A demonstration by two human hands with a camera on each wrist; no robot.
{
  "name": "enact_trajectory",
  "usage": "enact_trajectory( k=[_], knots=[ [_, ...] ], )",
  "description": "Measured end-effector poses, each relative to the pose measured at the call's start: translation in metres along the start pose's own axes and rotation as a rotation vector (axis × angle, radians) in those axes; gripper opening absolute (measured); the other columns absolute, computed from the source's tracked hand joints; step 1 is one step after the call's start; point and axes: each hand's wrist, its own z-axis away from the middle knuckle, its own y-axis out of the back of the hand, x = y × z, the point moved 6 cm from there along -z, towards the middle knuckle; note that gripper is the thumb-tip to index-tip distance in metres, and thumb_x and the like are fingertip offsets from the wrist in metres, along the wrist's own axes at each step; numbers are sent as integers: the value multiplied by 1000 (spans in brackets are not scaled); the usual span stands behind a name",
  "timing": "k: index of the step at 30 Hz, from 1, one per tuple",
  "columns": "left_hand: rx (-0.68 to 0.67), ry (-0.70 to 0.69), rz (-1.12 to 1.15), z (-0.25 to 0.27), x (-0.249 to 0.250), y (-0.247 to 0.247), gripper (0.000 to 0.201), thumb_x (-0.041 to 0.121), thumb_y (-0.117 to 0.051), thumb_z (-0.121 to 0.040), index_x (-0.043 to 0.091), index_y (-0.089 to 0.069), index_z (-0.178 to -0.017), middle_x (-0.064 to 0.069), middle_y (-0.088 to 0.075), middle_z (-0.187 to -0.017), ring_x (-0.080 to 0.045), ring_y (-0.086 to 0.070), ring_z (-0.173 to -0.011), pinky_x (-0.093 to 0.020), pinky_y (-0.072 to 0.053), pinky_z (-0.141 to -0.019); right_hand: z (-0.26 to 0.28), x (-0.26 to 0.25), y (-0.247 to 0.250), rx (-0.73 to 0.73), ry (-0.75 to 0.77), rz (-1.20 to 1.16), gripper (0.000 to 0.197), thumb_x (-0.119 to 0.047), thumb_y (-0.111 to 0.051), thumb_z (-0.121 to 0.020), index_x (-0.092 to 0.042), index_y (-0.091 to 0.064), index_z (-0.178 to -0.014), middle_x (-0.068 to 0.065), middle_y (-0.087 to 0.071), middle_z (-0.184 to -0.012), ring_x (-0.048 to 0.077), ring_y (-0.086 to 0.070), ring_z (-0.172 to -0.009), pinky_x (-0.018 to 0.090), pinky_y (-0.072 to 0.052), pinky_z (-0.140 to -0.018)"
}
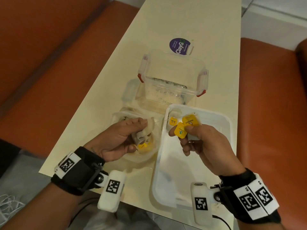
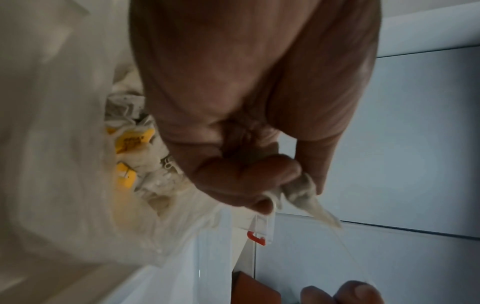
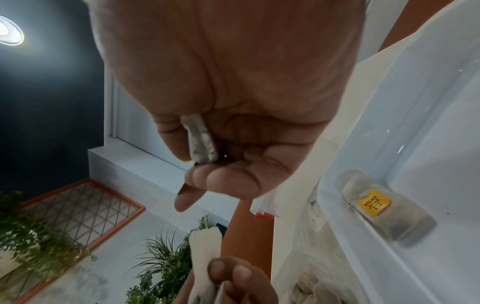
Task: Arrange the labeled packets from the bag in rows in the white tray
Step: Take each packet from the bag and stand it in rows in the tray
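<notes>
The packets are pale tea bags on threads with small yellow square tags. One tea bag (image 1: 173, 119), tag printed RELAX, lies in the white tray (image 1: 222, 140) at its 11 o'clock corner; in the right wrist view its long axis runs along the tray's wall. The right hand (image 1: 194, 138) pinches another tea bag (image 3: 201, 139) and two yellow tags (image 1: 191, 121) above the tray's far end. The left hand (image 1: 119, 136) grips a tea bag (image 1: 142, 136) over the clear bag (image 1: 146, 155), at 9 o'clock of the tray. The tray's near half lies bare, overhanging the bench (image 1: 166, 27) edge. A clear lidded container (image 1: 172, 77) stands at 12 o'clock.
</notes>
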Motion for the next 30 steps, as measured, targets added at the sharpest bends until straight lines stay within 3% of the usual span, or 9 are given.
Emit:
enact_trajectory(
  k=[6, 9, 11, 14, 16, 19, 23, 27, 30],
  knots=[
    [-58, 11, 81, 1, -2, -5, 27, 30, -72, -83, 14, -58, -100, -4, -60, -74, -8, -60, -64, -13, -28, -34, 1, 0, 1, -11, 10, 46, 32, -27, -50, -90, -19, -81, -88, 4, -56, -71, 17, -49, -59, 26, -45, -56],
    [-148, -35, 186, 5, 9, -8, 26, 30, -83, -76, 17, -63, -89, 0, -56, -69, -7, -53, -61, -13, -27, -34, 2, 2, 7, 3, 16, 57, 30, -11, -53, -99, -22, -80, -97, 6, -63, -75, 16, -55, -62, 26, -49, -59],
    [-168, -59, 201, 9, 18, -14, 22, 29, -81, -78, 20, -62, -85, 2, -48, -68, -7, -43, -57, -13, -25, -35, 3, 5, 8, -9, 9, 30, 35, -1, -48, -101, -20, -78, -104, 9, -67, -79, 17, -59, -64, 26, -51, -61],
    [-123, -81, 127, 10, 21, -26, 10, 27, -66, -89, 21, -61, -83, 0, -49, -71, -8, -39, -54, -13, -22, -34, 4, 8, 5, -15, -10, -19, 22, -3, -52, -99, -15, -66, -111, 12, -71, -84, 19, -63, -66, 28, -54, -63],
    [-119, -99, 51, 9, 18, -39, 7, 25, -66, -88, 21, -65, -82, -1, -49, -75, -11, -36, -59, -15, -20, -34, 3, 11, 2, -5, -17, -26, 14, -4, -53, -99, -12, -58, -109, 13, -73, -86, 20, -64, -66, 29, -54, -64],
    [-117, -108, -55, 7, 10, -52, 10, 26, -65, -85, 25, -69, -75, 1, -51, -70, -14, -26, -64, -17, -17, -36, 3, 12, 0, 24, -19, -58, 7, -15, -58, -96, -13, -59, -102, 14, -73, -85, 20, -65, -65, 29, -54, -64],
    [-51, -106, -15, 7, 10, -50, 7, 28, -66, -83, 25, -66, -77, -12, -55, -93, -13, -28, -64, -17, -14, -36, 6, 13, 10, 116, -19, -122, 15, -30, -60, -90, -18, -68, -88, 13, -71, -79, 18, -62, -59, 26, -52, -58],
    [0, -155, 58, 11, 25, -40, 7, 27, -62, -85, 22, -62, -81, 0, -59, -74, -9, -36, -56, -13, -18, -33, 10, 15, 26, 210, -26, -67, 16, -22, -60, -94, -13, -66, -83, 6, -61, -63, 15, -49, -50, 20, -41, -50],
    [-11, -122, 127, 10, 26, -39, 8, 29, -63, -85, 21, -61, -85, 1, -58, -81, -6, -34, -51, -16, -16, -35, 11, 16, 27, 218, -47, -59, 17, -27, -67, -87, -21, -71, -71, 3, -51, -56, 13, -39, -48, 20, -35, -48]
  ],
)
